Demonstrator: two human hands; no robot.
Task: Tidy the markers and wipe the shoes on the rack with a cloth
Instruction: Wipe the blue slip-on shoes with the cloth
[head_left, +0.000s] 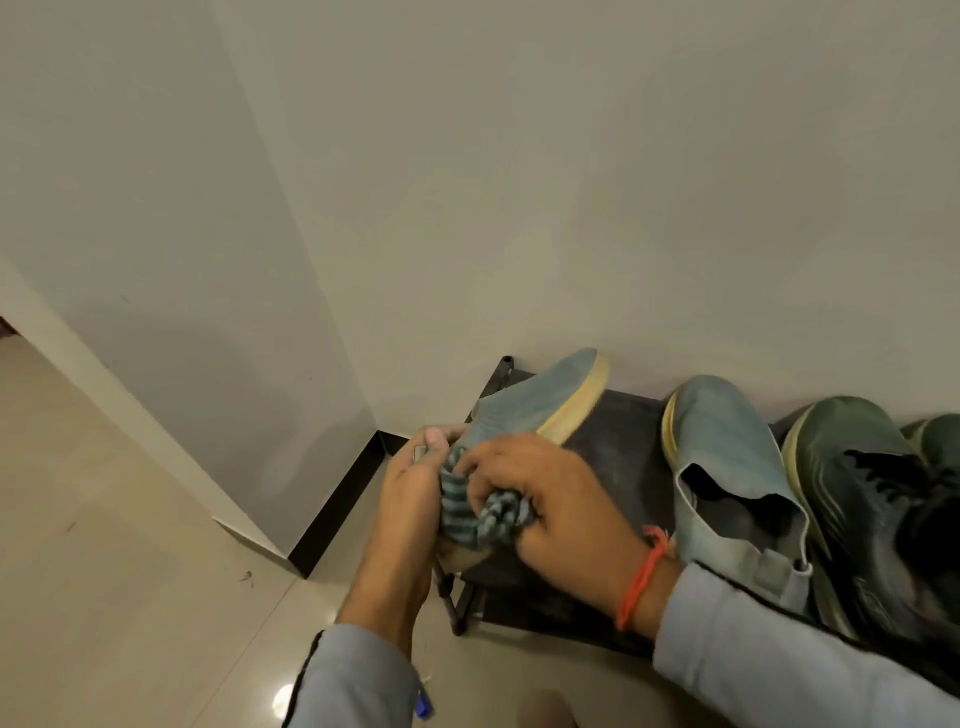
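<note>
My left hand (410, 488) grips a blue slip-on shoe (540, 395) with a pale yellow sole by its heel end, tilted with the toe up toward the wall. My right hand (550, 499) holds a bunched striped blue-grey cloth (483, 514) and presses it against the shoe's heel area. The matching blue shoe (727, 467) sits on the black rack (618, 436) to the right. No markers show in the frame.
A dark green laced shoe (862, 488) and another dark shoe (940, 441) stand on the rack's right side. The rack sits against a pale wall in a corner with black skirting (337, 499). Glossy tiled floor (130, 545) lies to the left.
</note>
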